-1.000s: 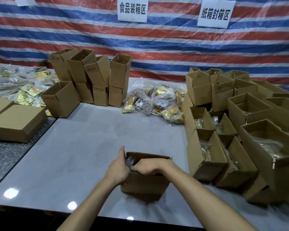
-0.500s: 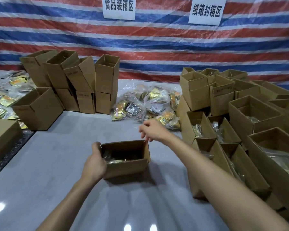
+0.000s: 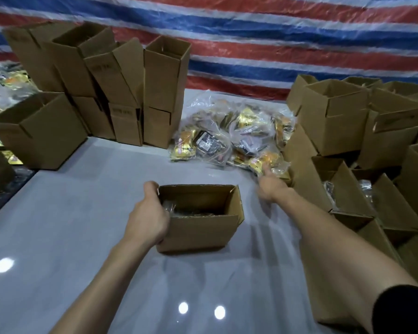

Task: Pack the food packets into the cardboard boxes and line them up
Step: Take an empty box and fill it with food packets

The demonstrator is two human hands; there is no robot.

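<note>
An open cardboard box (image 3: 203,233) stands on the white table in front of me, with a clear-wrapped food packet (image 3: 179,210) lying inside it. My left hand (image 3: 147,218) grips the box's left wall, thumb over the rim. My right hand (image 3: 270,186) is stretched out to the near edge of the heap of food packets (image 3: 232,138), fingers touching a yellow packet; the frame does not show whether they have closed on it.
Stacked open cardboard boxes (image 3: 121,92) stand at the back left. Rows of open boxes (image 3: 348,189), some holding packets, fill the right side. More packets (image 3: 7,80) lie at the far left. A striped tarpaulin (image 3: 275,44) hangs behind.
My right hand left the box and reached forward-right to the packet heap. The left hand moved to the box's left wall and stayed there. The view has come closer.
</note>
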